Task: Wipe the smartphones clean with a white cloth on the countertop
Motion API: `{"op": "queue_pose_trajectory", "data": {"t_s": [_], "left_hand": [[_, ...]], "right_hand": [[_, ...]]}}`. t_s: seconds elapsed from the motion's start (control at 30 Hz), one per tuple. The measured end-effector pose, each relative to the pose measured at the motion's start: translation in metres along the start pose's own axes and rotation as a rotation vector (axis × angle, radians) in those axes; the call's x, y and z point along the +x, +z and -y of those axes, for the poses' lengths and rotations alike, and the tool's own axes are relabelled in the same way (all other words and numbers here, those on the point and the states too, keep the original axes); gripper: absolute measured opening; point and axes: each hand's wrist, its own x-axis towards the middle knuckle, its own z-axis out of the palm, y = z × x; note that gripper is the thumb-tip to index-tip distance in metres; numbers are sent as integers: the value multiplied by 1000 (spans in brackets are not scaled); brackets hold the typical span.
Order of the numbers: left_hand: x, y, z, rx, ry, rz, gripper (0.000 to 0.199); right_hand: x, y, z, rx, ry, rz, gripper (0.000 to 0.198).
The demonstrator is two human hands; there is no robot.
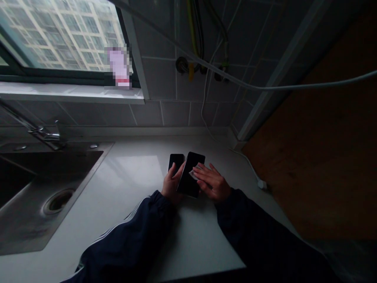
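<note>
V. dim o/all; daylight from window (pixel 63 33), upper L. Soft glare on worktop (pixel 137 169); R side, incl. wood panel (pixel 321 157), near-black. Pixelated patch (pixel 118 67) by window. Lines skewed twd edges.

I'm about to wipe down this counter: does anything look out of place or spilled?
A white plug-like piece lies loose on the countertop at right, near the wooden panel, odd because no socket shows there. No spill is visible.

A kitchen, shown by the steel sink (pixel 22 232) with its chrome faucet (pixel 48 135), the pale counter (pixel 132 173) and the tiled wall (pixel 159 78).
</note>
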Motion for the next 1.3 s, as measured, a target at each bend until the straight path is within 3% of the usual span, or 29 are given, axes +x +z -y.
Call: {"op": "queue_pose_trajectory", "data": {"t_s": [0.23, 0.47, 0.63, 0.77, 0.93, 1.03, 1.17, 1.3], "left_hand": [[8, -3, 7, 11, 180, -96, 57], [4, 2, 3, 35, 93, 26, 64], [5, 1, 1, 34, 98, 79, 62], [4, 0, 1, 63, 115, 35, 61], [4, -5, 7, 122, 112, 39, 63], [5, -7, 11, 165, 72, 62, 66], [3, -8, 15, 318, 84, 105, 70], [1, -9, 14, 439, -18, 146, 78]], "right_hand": [[-2, 2, 7, 140, -131, -24, 38], [-3, 2, 16, 234, -219, 13, 41], [-1, 3, 20, 226, -239, -67, 39], [-3, 7, 15, 195, -175, -62, 44], [-5, 7, 17, 169, -110, 121, 69], [-4, 5, 19, 142, -75, 159, 79], [-4, 5, 15, 109, 6, 97, 74], [-4, 9, 10, 80, 143, -14, 68]]}}
